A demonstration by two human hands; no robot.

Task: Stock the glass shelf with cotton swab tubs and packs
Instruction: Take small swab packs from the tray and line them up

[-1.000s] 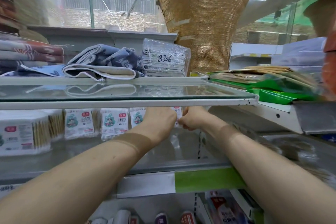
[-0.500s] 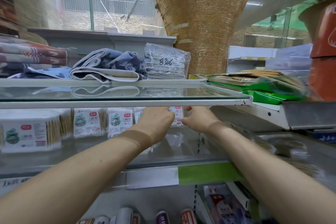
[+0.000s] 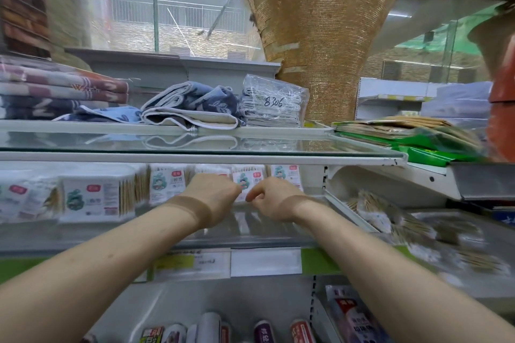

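**Stocking cotton swabs, under the glass**

Reaching onto lower glass shelf (image 3: 250, 228), both hands at an upright cotton swab pack (image 3: 249, 179) in back row. L hand (image 3: 213, 196): fingers hidden, grip can't be told. R hand (image 3: 274, 202): fingers curled by pack's lower edge, hold unclear. Pack label: red tag, cartoon figure, txt blurred. Above, "8306" handwritten on clear bag (image 3: 274, 101) of folded cloths.

On the top shelf (image 3: 195, 159), folded blue towels (image 3: 192, 108) lay near the middle, touching a clear bag of cloths (image 3: 274, 104) marked 8306. Striped blankets (image 3: 55, 86) were stacked at its left end. A woven pillar (image 3: 320, 36) rose behind its right end. Green packs (image 3: 434, 149) lay on the neighbouring shelf (image 3: 390, 181). Bottles (image 3: 262, 331) stood below.
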